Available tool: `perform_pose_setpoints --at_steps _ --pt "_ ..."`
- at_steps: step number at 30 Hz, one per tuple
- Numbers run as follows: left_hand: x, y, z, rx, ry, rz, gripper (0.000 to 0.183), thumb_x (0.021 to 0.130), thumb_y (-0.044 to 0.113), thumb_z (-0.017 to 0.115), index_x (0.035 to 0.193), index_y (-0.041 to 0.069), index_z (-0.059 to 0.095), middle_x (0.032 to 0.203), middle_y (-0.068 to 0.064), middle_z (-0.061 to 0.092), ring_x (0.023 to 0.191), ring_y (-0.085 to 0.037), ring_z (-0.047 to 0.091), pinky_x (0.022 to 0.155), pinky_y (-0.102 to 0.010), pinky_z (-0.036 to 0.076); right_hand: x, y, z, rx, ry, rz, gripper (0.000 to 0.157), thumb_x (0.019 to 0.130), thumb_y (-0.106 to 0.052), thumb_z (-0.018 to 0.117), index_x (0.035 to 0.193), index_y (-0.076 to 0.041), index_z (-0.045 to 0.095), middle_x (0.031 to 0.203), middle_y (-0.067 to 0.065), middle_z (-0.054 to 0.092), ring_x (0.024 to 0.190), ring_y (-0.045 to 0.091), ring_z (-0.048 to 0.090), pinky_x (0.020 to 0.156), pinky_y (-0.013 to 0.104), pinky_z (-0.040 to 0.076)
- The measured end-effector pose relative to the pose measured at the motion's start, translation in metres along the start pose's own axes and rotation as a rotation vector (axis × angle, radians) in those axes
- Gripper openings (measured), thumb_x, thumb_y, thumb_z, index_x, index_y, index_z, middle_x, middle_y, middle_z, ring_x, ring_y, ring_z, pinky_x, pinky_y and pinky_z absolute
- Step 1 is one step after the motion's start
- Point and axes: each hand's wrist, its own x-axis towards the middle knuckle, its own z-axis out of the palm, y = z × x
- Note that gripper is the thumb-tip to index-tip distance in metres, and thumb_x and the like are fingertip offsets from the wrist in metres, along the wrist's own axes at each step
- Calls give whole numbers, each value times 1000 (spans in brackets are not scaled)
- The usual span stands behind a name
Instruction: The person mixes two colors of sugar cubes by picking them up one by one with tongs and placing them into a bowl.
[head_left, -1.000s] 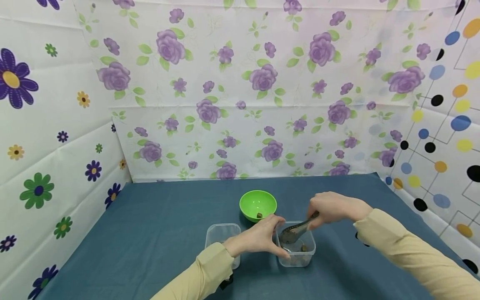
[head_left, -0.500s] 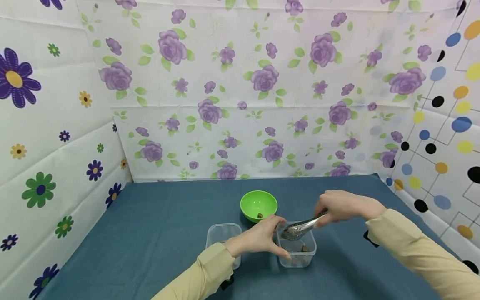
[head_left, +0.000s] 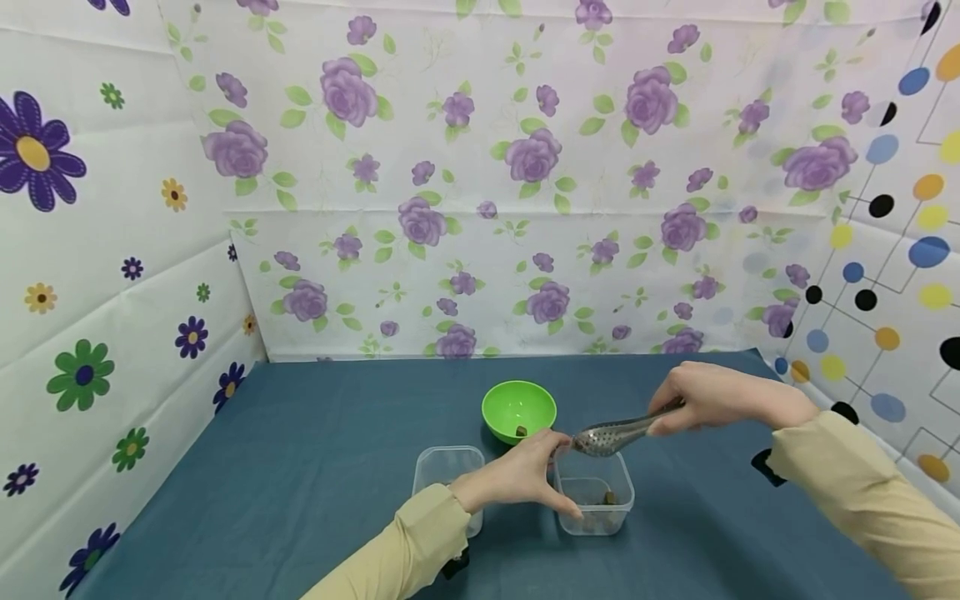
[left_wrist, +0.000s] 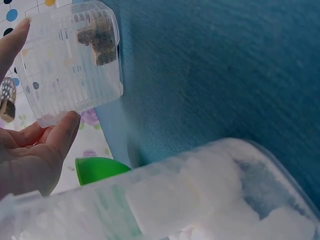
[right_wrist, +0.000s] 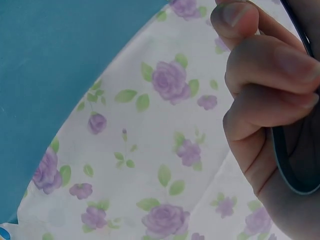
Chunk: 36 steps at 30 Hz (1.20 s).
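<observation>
In the head view, my left hand (head_left: 517, 482) spans the left side of a clear plastic container (head_left: 592, 524), thumb at the near corner and fingers at the far one. Brown cubes (left_wrist: 102, 42) lie inside it, seen through its wall in the left wrist view. My right hand (head_left: 723, 402) grips metal tongs (head_left: 618, 435), their perforated tips over the container's far rim. A brown cube (left_wrist: 7, 111) sits at those tips in the left wrist view. Curled fingers (right_wrist: 267, 65) hold the tongs' handle in the right wrist view.
Behind the container stands a green bowl (head_left: 498, 408) with a small brown cube (head_left: 521, 431) in it. A second clear container (head_left: 448, 455), partly behind my left forearm, holds white chunks (left_wrist: 220, 200). Patterned sheets (head_left: 450, 275) enclose the blue-covered table (head_left: 352, 433).
My right hand has lifted the tongs up and to the right, raising their tips from inside the container to above its far rim. The left hand has stayed in place.
</observation>
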Motion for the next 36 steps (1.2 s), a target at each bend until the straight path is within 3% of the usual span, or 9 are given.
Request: perform_pose_setpoints --at_steps 7,14,22,27,36 --pt "-1 1 -1 -25 -3 9 78 73 32 77 132 2 38 122 -10 42 101 -14 46 80 -23 42 0 3 -9 32 18 50 33 84 -43 60 101 -16 70 50 -6 52 34 5 34 36 25 39" --pt "1 0 -1 -16 -8 13 79 73 33 77 133 1 37 121 -8 42 100 -14 46 78 -23 42 19 14 -14 54 38 47 26 86 -41 59 97 -21 71 47 -3 48 32 5 28 35 26 37" --pt "1 -1 -1 -34 -18 -2 76 73 32 77 132 2 38 118 -9 42 93 -8 44 76 -24 42 59 20 -6 -66 93 18 19 86 -38 61 86 -22 72 45 -5 47 35 7 35 40 25 38" --pt "1 -2 -1 -38 -17 3 76 73 31 77 131 2 38 117 -8 43 90 -8 44 74 -23 42 81 15 4 -148 123 -21 17 85 -31 64 83 -17 72 55 -9 54 42 6 45 43 24 38" --pt "1 -2 -1 -40 -20 23 76 74 30 77 132 -1 37 119 -9 41 92 -8 45 75 -21 43 106 13 26 -249 140 10 14 82 -29 68 77 -16 72 57 -12 53 45 5 47 43 24 38"
